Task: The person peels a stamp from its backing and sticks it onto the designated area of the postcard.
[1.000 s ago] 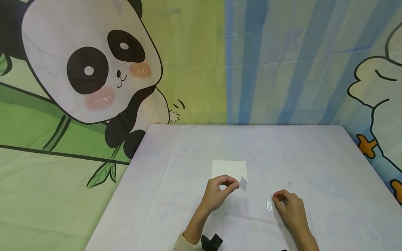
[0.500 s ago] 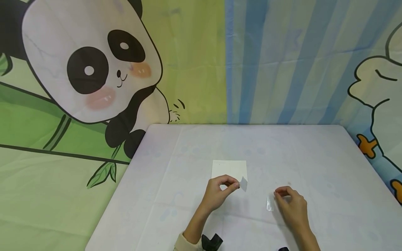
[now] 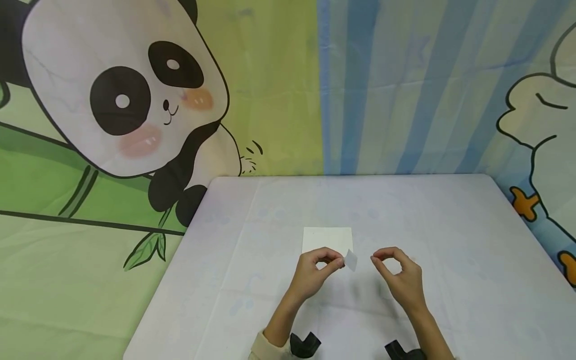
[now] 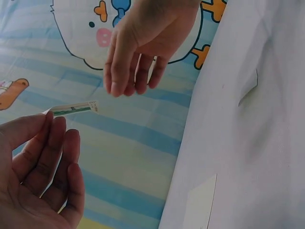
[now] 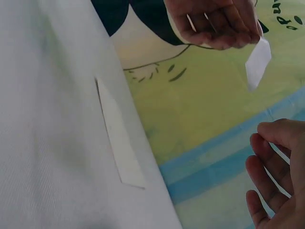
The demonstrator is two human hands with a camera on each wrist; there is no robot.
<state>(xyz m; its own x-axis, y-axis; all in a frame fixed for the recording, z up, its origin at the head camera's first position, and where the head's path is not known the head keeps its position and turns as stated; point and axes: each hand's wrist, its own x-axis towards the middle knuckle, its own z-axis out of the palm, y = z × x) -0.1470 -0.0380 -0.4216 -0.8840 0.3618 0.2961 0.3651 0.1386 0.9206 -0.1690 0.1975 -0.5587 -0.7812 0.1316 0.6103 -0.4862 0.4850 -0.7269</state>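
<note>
Thumb and fingertips of my left hand (image 3: pixel 315 272) pinch a small creased white slip (image 3: pixel 351 260) in the air, near the front corner of a square white sheet (image 3: pixel 327 239). Green print and tiny lettering show on one face of the slip (image 4: pixel 71 109) in the left wrist view. My right hand (image 3: pixel 402 280) hovers to its right, apart from it, thumb and forefinger tips close together and nothing visible between them. In the left wrist view a small curled piece (image 4: pixel 249 88) lies on the table; I cannot make it out in the head view.
The white-covered table (image 3: pixel 252 215) reaches back to a printed cloth backdrop with a panda (image 3: pixel 130 100) at left and blue stripes at right. Black wrist mounts (image 3: pixel 305 345) sit at the lower edge.
My right hand has risen from beside the glossy piece on the table and moved left and away from me, nearer the left hand. The left hand keeps its pinch, almost still.
</note>
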